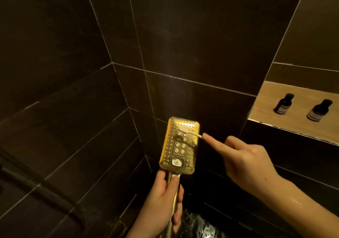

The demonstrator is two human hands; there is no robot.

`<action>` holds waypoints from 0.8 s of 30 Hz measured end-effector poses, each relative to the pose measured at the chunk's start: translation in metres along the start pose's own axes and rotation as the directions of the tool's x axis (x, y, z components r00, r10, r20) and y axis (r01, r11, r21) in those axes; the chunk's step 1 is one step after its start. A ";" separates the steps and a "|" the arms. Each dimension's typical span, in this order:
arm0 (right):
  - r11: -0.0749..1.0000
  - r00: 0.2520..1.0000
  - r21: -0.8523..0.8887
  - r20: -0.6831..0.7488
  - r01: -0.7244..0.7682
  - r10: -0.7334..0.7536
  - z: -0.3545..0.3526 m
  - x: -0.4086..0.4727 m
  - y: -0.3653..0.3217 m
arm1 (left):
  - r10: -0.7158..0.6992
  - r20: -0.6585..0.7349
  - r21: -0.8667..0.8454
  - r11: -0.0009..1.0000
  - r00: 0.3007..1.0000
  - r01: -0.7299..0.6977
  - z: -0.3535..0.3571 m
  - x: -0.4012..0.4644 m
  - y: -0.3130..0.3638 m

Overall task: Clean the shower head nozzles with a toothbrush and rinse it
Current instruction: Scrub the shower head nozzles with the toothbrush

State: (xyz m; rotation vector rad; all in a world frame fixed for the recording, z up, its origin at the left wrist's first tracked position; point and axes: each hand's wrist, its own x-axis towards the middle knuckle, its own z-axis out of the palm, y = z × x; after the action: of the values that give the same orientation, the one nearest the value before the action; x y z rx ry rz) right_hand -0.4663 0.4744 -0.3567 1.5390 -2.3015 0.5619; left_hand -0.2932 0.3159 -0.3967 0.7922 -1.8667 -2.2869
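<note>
My left hand [163, 199] is closed around the handle of the gold shower head [178, 145], nozzle face up before the dark tiles – my right hand [245, 159] pinches the toothbrush [189, 131], bristles on its upper nozzles – two bottles [303, 107] in the niche at right.

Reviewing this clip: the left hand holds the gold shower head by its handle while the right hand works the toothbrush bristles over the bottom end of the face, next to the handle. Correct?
Not quite. In the head view the toothbrush bristles sit at the top end of the shower head face, far from the handle. The rest stands: left hand on the handle, right hand working the brush.
</note>
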 end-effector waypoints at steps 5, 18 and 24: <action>0.998 0.996 -0.044 0.082 0.049 -0.045 0.002 0.004 0.006 | -0.014 0.009 0.039 0.999 1.000 0.013 0.000 -0.002 0.003; 0.980 0.964 0.013 0.177 0.201 -0.200 0.009 -0.017 0.012 | -0.072 0.077 -0.002 0.997 0.994 0.073 -0.005 -0.005 0.005; 0.985 0.971 0.049 0.168 0.165 -0.171 0.018 -0.028 0.009 | -0.121 0.086 0.005 0.993 0.989 0.121 -0.004 -0.006 0.008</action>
State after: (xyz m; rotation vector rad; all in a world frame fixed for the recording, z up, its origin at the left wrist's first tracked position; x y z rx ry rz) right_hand -0.4649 0.4912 -0.3864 1.8440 -2.2635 0.4427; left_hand -0.2885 0.3125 -0.3873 0.8420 -1.9032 -2.4301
